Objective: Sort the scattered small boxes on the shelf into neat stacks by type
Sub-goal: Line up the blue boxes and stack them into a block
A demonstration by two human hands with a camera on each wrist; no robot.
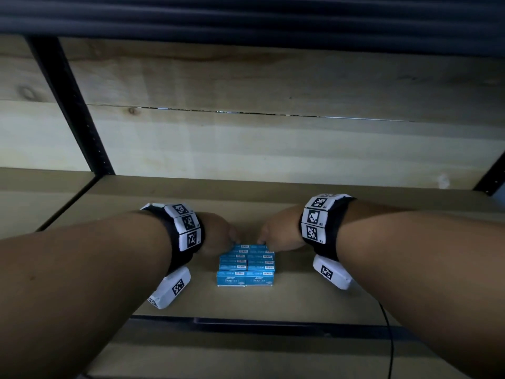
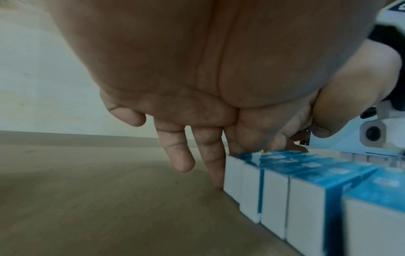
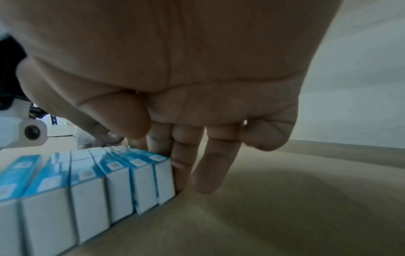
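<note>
Staple boxes (image 1: 246, 265) sit as a tight blue block at 6 o'clock on the shelf (image 1: 300, 296), two columns wide. Left hand (image 1: 216, 236) at 10 o'clock has straight fingers (image 2: 215, 166) flat against the far end box, gripping nothing. Right hand (image 1: 281, 232) at 2 o'clock does the same with its fingers (image 3: 180, 171). Uneven pushing could probably skew a column or tip a box. Wrist views show that finger contact; the head view hides it but shows the whole grid.
</note>
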